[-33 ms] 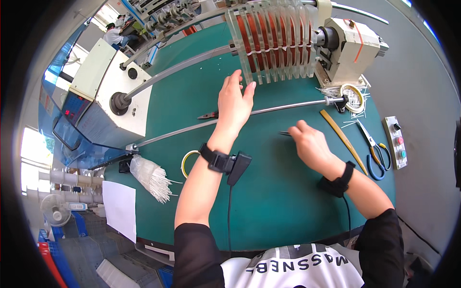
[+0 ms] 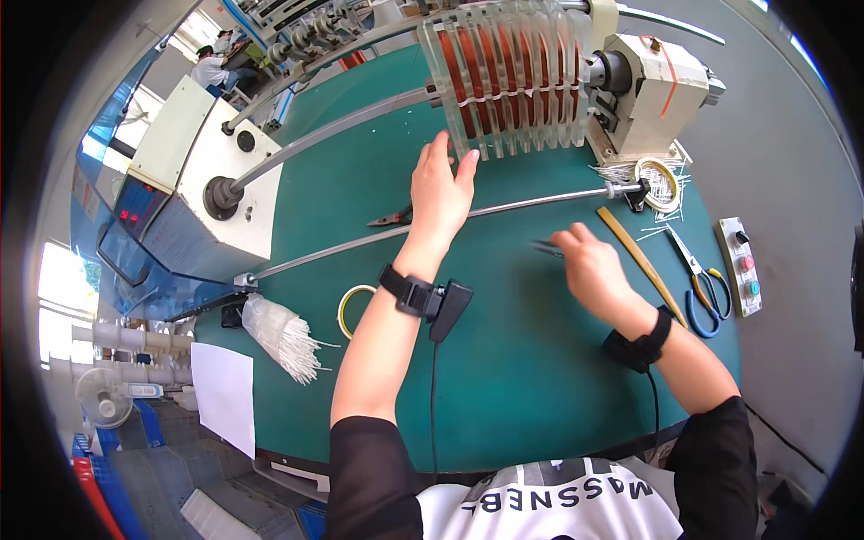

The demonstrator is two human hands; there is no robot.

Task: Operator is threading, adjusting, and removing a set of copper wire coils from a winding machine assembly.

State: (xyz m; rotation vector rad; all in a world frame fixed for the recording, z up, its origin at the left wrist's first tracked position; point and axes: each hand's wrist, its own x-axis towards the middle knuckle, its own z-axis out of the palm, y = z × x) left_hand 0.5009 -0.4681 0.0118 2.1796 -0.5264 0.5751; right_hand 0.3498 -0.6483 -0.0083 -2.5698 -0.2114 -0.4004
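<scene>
My left hand (image 2: pixel 438 191) reaches up to the lower left corner of the winding former, a row of clear plates (image 2: pixel 438 85) with red-brown coils (image 2: pixel 515 112) between them. Its fingers and thumb are spread, with nothing seen in them; whether they touch the nearest plate, I cannot tell. White ties cross the coils. Over the mat to the right, my right hand (image 2: pixel 594 274) is closed on dark tweezers (image 2: pixel 546 248), blurred, their tips pointing left. Pliers (image 2: pixel 391 219) lie on the mat beside my left hand, partly hidden by it.
A steel rod (image 2: pixel 531 202) crosses the green mat (image 2: pixel 504 378). Rightward lie a yellow strip (image 2: pixel 641 268), scissors (image 2: pixel 697 279), a tape roll (image 2: pixel 657 184) and a button box (image 2: pixel 741 265). A bag of white ties (image 2: pixel 283 337) and another tape roll (image 2: pixel 349 310) lie left, near a machine housing (image 2: pixel 211 171).
My right hand with the tweezers has shifted slightly to the right. My left hand stays almost where it was, by the clear plates.
</scene>
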